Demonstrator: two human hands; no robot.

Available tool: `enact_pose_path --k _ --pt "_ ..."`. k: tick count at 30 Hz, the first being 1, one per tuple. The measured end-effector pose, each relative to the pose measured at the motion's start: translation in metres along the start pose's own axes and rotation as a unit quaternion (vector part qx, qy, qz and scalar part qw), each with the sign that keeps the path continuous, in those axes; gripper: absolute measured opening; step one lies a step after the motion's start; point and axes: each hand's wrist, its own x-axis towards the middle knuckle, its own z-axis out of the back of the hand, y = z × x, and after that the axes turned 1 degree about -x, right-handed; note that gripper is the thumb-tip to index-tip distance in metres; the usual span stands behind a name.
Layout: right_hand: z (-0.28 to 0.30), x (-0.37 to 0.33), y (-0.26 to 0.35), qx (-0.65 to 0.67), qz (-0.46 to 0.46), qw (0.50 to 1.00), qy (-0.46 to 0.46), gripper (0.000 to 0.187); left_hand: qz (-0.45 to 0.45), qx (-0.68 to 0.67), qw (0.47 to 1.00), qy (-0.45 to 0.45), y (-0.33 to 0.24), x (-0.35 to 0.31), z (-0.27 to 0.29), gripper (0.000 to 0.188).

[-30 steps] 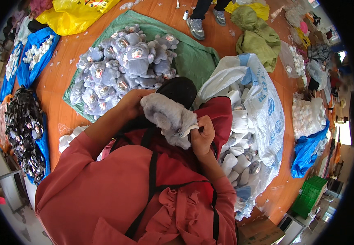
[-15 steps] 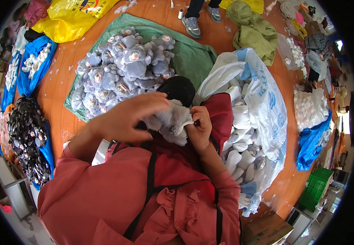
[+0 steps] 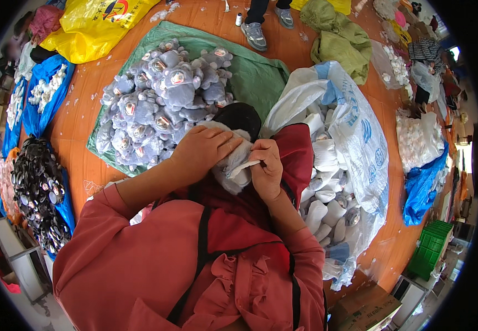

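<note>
A small grey plush toy [image 3: 232, 175] with a pale edge lies over my lap, held between both hands. My left hand [image 3: 206, 148] is closed over its upper side, the fingers pressed together on the fur. At the toy's right side my right hand [image 3: 266, 168] pinches the pale edge between thumb and fingers. Whether a needle or thread is in that pinch is too small to tell. Just ahead, to the left, a heap of grey plush toys [image 3: 151, 110] rests on a green sheet [image 3: 258, 77].
Close on my right stands an open white woven sack [image 3: 363, 138] of white and grey stuffed pieces [image 3: 333, 215]. Black plush pieces [image 3: 38, 187] are heaped at left. A person's shoes [image 3: 255, 36] stand ahead. A green crate [image 3: 429, 248] and cardboard box [image 3: 366, 311] sit at lower right.
My left hand has come down from above the plush toy onto its fur and closed on it. My right hand keeps its pinch at the toy's edge.
</note>
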Motion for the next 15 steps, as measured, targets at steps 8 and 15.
enact_pose_path --k 8,15 --pt "0.015 0.009 0.016 -0.137 0.011 0.987 0.087 0.032 0.060 -0.102 0.993 -0.007 0.008 0.005 -0.008 0.039" --pt "0.025 0.023 0.028 -0.183 0.070 0.972 0.132 0.028 0.075 -0.100 0.992 -0.024 0.007 0.015 -0.012 0.023"
